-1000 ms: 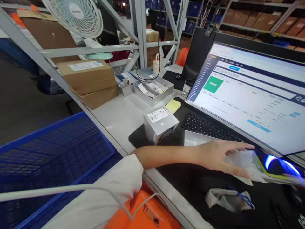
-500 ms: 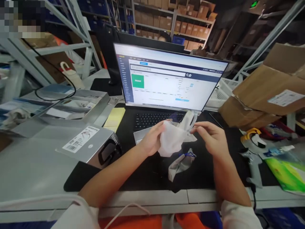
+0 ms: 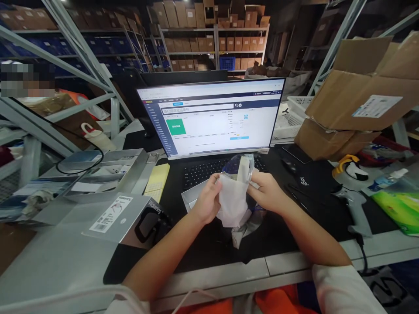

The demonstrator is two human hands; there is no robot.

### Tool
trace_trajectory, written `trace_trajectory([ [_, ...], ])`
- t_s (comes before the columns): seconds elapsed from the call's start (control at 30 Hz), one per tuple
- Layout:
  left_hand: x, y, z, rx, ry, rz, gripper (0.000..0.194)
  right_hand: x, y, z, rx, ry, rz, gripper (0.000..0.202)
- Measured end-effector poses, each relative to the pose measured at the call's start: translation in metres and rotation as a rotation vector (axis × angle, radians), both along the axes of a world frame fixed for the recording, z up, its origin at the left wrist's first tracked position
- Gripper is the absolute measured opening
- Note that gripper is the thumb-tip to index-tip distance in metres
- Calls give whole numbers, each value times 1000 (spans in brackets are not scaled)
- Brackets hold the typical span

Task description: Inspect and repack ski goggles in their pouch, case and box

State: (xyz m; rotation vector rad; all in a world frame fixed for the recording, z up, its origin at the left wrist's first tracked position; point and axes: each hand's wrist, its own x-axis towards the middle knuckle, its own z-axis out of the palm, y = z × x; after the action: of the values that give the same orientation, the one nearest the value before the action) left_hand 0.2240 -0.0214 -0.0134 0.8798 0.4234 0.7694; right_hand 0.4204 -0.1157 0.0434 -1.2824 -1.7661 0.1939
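Note:
A white pouch [image 3: 233, 203] hangs between my two hands, above a black desk mat. My left hand [image 3: 210, 198] is closed on the pouch's left edge, thumb in front. My right hand [image 3: 263, 189] pinches the upper right side, where a clear plastic bag [image 3: 251, 162] with a pale flat item [image 3: 242, 169] inside sticks up out of the pouch. I cannot make out what that item is. Beneath the pouch, a grey cloth bag [image 3: 242, 233] with a blue cord lies on the mat, partly hidden.
Behind my hands stand a keyboard [image 3: 203, 172] and a monitor [image 3: 212, 124]. To the left are a grey box [image 3: 131, 222], yellow notes [image 3: 157, 181] and an open tray [image 3: 111, 170]. A barcode scanner [image 3: 355, 209], a tape roll [image 3: 348, 170] and cardboard boxes [image 3: 356, 100] are on the right.
The plastic bag now stands more upright and sits lower in the pouch. My right hand has come in closer to my left. The camera view has turned and levelled.

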Motion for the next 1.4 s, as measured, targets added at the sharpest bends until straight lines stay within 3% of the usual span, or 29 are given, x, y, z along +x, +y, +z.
trace_trajectory([
  [0.07, 0, -2, -4, 222, 46, 124, 53, -3, 1, -2, 75, 19, -6, 19],
  [0.23, -6, 4, -9, 1125, 121, 564, 19, -13, 2, -5, 298, 17, 17, 19],
  [0.33, -16, 11, -2, 1499, 211, 611, 20, -15, 2, -6, 363, -11, 48, 22],
  [0.43, -27, 14, 11, 1685, 279, 523, 20, -15, 2, -10, 398, -34, 27, 23],
  [0.57, -37, 16, 27, 1732, 310, 430, 14, -9, 5, -16, 382, -37, -66, 25],
  [0.73, -44, 22, 36, 1767, 399, 510, 8, 10, 17, -21, 211, -224, -82, 23],
  [1.03, -52, 28, 42, 1813, 550, 546, 9, 9, 34, -39, 337, -241, -52, 24],
  [1.4, -54, 22, 44, 1790, 568, 487, 16, 6, 28, -34, 349, -196, -6, 23],
])
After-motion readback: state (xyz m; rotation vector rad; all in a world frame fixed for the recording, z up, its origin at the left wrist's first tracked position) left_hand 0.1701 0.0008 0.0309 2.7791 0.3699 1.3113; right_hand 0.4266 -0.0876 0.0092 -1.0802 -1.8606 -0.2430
